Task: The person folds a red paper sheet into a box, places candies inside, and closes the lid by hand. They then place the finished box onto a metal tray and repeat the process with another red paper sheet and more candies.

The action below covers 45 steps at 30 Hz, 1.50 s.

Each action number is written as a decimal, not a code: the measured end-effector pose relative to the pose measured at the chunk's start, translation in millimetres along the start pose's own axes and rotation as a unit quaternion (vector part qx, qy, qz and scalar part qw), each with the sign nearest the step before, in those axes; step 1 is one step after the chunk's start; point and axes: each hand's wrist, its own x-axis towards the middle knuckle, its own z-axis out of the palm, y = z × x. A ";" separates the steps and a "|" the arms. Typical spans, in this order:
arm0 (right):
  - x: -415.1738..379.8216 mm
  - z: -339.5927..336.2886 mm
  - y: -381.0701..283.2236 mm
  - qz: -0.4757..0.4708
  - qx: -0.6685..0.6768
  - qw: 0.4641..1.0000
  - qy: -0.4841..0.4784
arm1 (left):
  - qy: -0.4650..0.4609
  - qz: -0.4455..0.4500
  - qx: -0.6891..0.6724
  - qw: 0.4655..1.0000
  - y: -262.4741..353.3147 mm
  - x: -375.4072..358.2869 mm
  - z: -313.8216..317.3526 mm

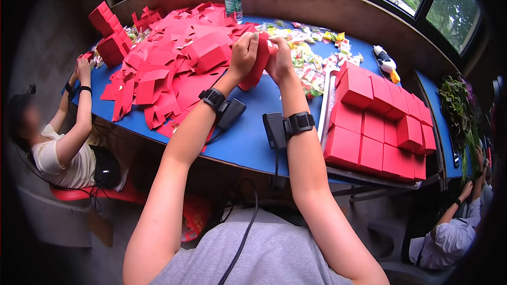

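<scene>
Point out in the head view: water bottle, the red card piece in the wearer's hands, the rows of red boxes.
Water bottle (232,1): head view, middle of its body.
Red card piece (257,68): head view, its broad visible side.
Red boxes (371,153): head view, face of one near-row box.
</scene>
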 end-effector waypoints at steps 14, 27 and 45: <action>-3.3 7.7 10.2 0.091 -0.042 0.995 0.017 | 0.142 0.137 0.075 0.978 19.6 0.5 -9.0; -17.7 18.8 10.5 0.120 -0.064 0.982 -0.128 | 0.214 0.102 -0.086 0.968 28.1 9.9 -28.1; -0.6 13.9 7.8 -0.152 -0.219 0.964 -0.019 | 0.157 0.056 0.084 0.982 24.0 25.1 -42.3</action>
